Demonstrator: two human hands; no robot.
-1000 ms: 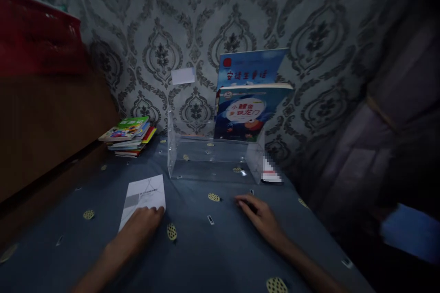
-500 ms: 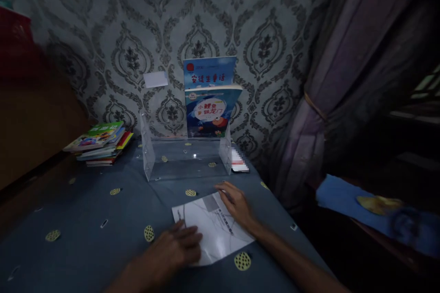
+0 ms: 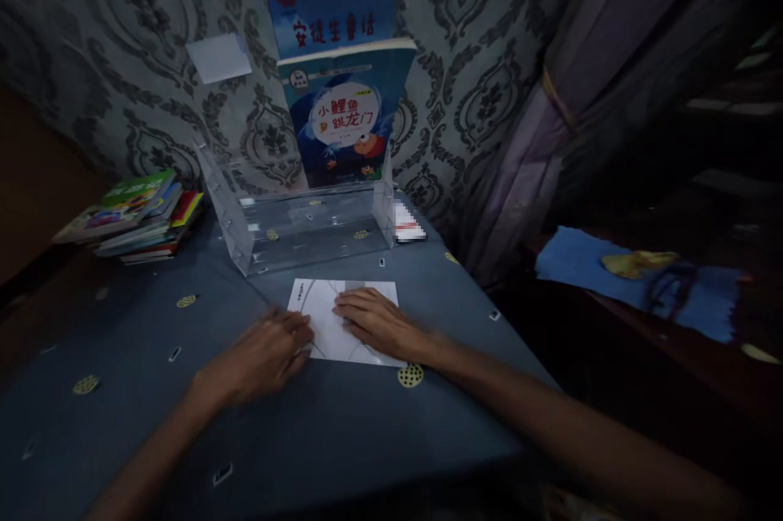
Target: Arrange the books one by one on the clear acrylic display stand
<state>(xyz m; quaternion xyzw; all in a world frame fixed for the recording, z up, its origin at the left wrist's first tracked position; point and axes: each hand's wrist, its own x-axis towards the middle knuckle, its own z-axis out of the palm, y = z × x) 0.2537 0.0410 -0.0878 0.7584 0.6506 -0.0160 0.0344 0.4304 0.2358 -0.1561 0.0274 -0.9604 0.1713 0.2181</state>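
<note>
A white printed sheet [image 3: 330, 336] with grey curved lines lies flat on the blue tablecloth. My right hand [image 3: 376, 321] rests across its right half, palm down, fingers stretched out and covering some of the print. At the sheet's left edge is my left hand [image 3: 269, 354], fingers loosely bent and touching the border. Behind the sheet stands a clear acrylic rack [image 3: 306, 240]. Two blue picture books lean upright at the rack's back: a front one [image 3: 339, 113] with a fish on its cover, and a taller one [image 3: 333, 3] behind it.
To the left sits a stack of books [image 3: 147, 211], a green one on top. A small white card [image 3: 218, 58] shows above the rack's left side. Beyond the table's right edge are a tied curtain [image 3: 519, 170] and a blue cloth [image 3: 581, 264] with a yellowish item on it.
The view has tilted down and moved closer. My right hand has shifted from the sheet's far right corner onto its middle; my left hand has moved to its left edge. The sheet has turned slightly.
</note>
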